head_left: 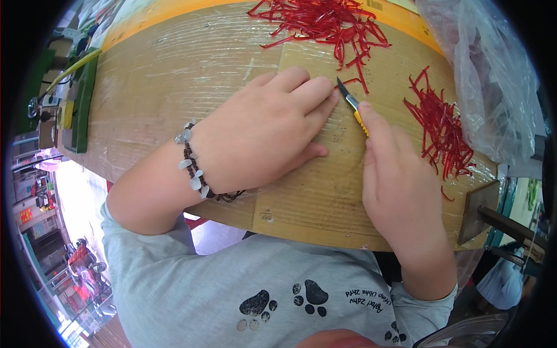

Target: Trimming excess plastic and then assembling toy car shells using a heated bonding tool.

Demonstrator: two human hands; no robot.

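Observation:
My right hand [400, 180] is closed around a yellow-handled utility knife [352, 103]. Its blade points away from me and reaches just past my left fingertips. My left hand [267, 124] lies on the cardboard-covered table [290, 206], its fingers bent together and the thumb lower down. A thin red plastic piece [353, 80] emerges by the left fingertips, right beside the knife tip; the rest of it is hidden under the fingers. Beyond the hands spreads a large pile of thin red plastic pieces [331, 26]. A smaller red pile [442, 127] lies right of my right hand.
A clear plastic bag [493, 87] is bunched at the right edge of the table. Below it, a brown flat plate [477, 211] is joined to a dark bar. Green equipment [84, 98] with a yellow cable stands at the left edge. An orange-yellow strip [148, 22] runs along the far side.

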